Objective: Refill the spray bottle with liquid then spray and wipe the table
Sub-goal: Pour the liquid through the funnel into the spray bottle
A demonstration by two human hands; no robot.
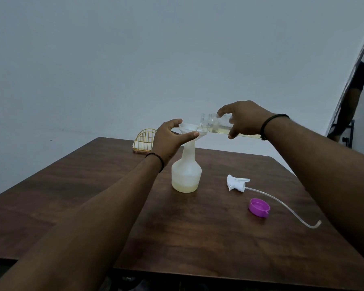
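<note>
The right hand grips a clear bottle tipped on its side, mouth over a white funnel, pale yellow liquid lying along its lower wall. The left hand pinches the funnel's rim between thumb and fingers, the funnel seated in the neck of the upright spray bottle, which holds a shallow yellowish layer. On the brown bench to the right lie the white sprayer head with its tube and a purple cap; a gold wire holder stands at the far edge.

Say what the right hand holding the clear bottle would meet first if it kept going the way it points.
The right hand points leftward; its clear plastic refill bottle would likely first meet the white funnel, steadied by the left hand. Depth is uncertain.
</note>
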